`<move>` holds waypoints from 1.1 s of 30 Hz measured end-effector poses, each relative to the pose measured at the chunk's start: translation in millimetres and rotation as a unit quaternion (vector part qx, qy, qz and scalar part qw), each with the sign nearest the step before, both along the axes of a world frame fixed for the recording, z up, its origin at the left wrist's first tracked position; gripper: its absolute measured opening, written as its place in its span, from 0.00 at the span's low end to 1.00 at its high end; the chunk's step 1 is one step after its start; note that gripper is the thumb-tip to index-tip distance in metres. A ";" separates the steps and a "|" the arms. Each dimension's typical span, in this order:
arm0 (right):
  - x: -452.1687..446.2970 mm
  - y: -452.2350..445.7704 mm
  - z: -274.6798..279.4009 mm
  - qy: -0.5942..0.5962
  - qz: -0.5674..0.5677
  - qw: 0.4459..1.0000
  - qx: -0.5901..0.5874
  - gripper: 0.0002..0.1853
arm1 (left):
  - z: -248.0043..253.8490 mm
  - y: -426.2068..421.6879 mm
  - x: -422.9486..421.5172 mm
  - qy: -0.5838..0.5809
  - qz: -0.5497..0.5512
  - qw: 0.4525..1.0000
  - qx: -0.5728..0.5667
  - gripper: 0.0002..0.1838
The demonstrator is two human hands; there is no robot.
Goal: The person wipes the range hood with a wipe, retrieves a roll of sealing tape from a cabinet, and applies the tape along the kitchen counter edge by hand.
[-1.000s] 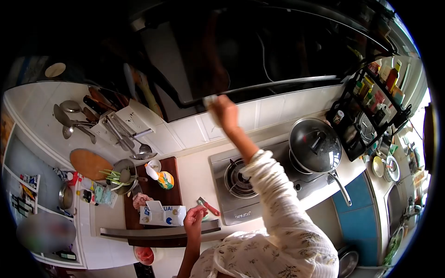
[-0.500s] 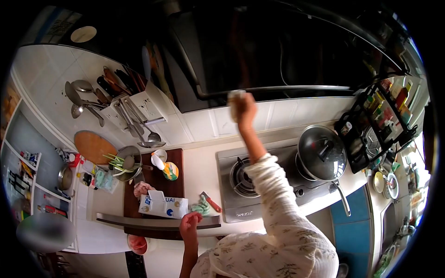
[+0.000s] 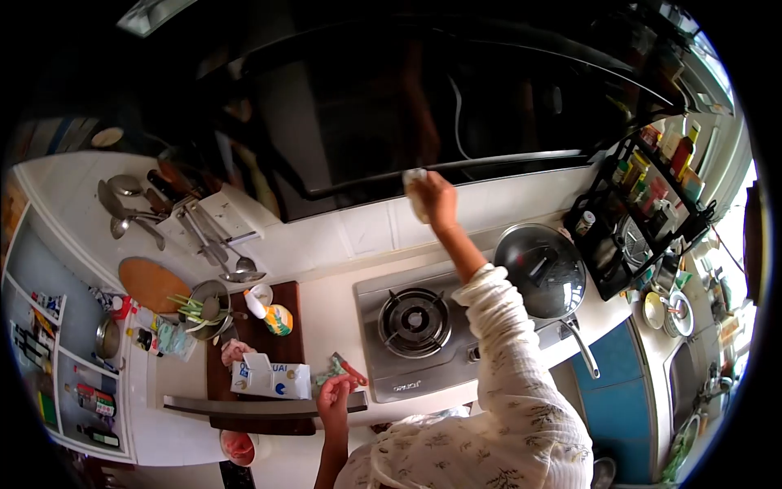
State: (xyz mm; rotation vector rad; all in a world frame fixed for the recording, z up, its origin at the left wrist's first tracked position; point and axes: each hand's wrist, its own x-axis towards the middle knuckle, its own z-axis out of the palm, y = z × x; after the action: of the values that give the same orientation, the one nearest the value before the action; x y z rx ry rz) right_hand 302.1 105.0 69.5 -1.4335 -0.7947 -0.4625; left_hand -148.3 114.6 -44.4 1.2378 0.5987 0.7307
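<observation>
At 12 o'clock, the right hand (image 3: 437, 200) grips a pale cloth (image 3: 415, 196) beside the glossy black hood (image 3: 366, 122); left hand (image 3: 333, 401), 7 o'clock, half-open.

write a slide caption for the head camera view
Right hand holding a pale cloth at the lower edge of a glossy black range hood, left hand near a red-handled utensil.

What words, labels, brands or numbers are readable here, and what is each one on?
"UAI" on the white box; its raised flap hides letters before it.
Stove: brand lettering, too small to read surely.
Spray bottle, rack bottles: labels too blurred.
No numbers are readable.
</observation>
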 end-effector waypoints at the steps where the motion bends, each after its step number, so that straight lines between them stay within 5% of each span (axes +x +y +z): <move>1: 17.0 -27.7 3.2 0.064 0.038 0.996 0.044 0.03 | -0.7 -5.9 5.1 -0.005 -0.012 1.000 -0.003 0.08; 5: 112.5 -129.0 -13.1 0.080 -0.004 0.996 0.036 0.03 | -13.7 -23.7 24.2 0.007 -0.034 0.999 -0.015 0.09; 8: 133.9 -180.7 11.9 0.035 -0.219 0.974 -0.044 0.08 | -13.1 -37.9 39.3 0.015 -0.046 0.999 -0.020 0.09; 10: 144.9 -178.3 -0.9 0.089 -0.150 0.985 0.001 0.11 | -11.4 -46.8 48.7 0.019 -0.059 0.998 -0.025 0.09; 11: 137.9 -152.2 -17.1 0.216 0.135 0.905 0.340 0.13 | -12.3 -53.7 54.6 0.022 -0.065 0.997 -0.034 0.09; 15: 53.2 -51.3 -13.1 0.271 0.167 0.914 0.251 0.12 | -8.8 -58.0 75.6 0.029 -0.084 0.995 -0.034 0.09; 18: 20.1 -37.2 10.8 -0.051 -0.059 0.997 -0.028 0.01 | -3.2 -57.0 98.2 0.020 -0.089 0.996 -0.004 0.08; 21: 25.8 -63.5 27.0 -0.128 -0.049 0.987 -0.080 0.04 | -7.2 -58.9 119.5 0.010 -0.086 0.996 0.000 0.07; 24: 65.6 -97.0 15.2 -0.089 -0.062 0.991 -0.081 0.05 | -4.3 -72.6 137.3 0.008 -0.077 0.997 -0.001 0.08; 25: 84.9 -113.5 12.2 0.052 0.081 0.995 -0.009 0.02 | -4.6 -79.3 142.5 0.010 -0.074 0.997 -0.008 0.08; 27: 123.5 -146.5 6.4 0.362 0.286 0.849 0.259 0.09 | -6.1 -94.4 149.5 0.017 -0.067 0.997 -0.020 0.08; 29: 183.5 -193.5 -19.4 0.158 0.161 0.968 0.111 0.07 | -8.6 -110.5 157.1 0.018 -0.068 0.997 -0.026 0.08; 30: 194.8 -217.7 -6.1 0.319 0.266 0.874 0.252 0.07 | -11.6 -118.7 162.1 0.018 -0.068 0.997 -0.030 0.08; 31: 210.9 -246.9 -7.9 0.177 0.154 0.965 0.120 0.07 | -16.7 -125.9 166.8 0.012 -0.064 0.997 -0.041 0.08; 33: 243.1 -294.5 -4.7 0.133 0.072 0.985 0.088 0.07 | -16.5 -137.2 176.8 0.017 -0.070 0.996 -0.045 0.08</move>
State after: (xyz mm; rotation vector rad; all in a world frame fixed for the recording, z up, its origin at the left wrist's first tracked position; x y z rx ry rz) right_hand 545.2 -189.5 64.8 -1.2323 -0.6195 -0.2187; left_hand 28.5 -22.7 -60.9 1.1965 0.5609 0.5618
